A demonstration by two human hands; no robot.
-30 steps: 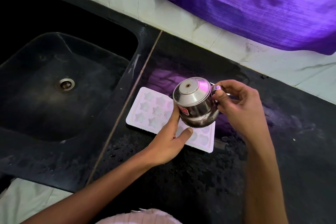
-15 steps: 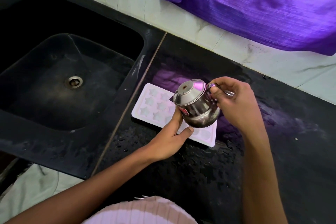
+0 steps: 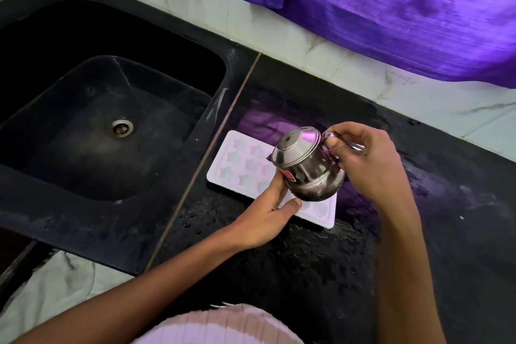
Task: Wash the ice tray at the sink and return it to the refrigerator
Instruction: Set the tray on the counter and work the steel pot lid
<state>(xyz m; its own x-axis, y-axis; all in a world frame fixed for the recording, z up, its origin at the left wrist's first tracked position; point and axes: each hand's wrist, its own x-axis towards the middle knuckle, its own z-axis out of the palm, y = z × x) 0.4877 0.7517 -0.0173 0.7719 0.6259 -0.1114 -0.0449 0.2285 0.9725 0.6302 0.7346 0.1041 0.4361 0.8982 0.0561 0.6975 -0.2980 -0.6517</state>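
Now the tray (image 3: 245,167) is lying flat on the wet counter (image 3: 307,274), centre of the frame, just right of the sink (image 3: 111,126). My left hand (image 3: 268,215) is pinching its near edge, steadying it. My right hand (image 3: 365,165) is gripping the handle of the pot (image 3: 304,167), tipping it over the star cells. I judge I am filling them: I should be pouring slowly, moving cell to cell, keeping the tray level so nothing spills before the refrigerator, which is out of view.
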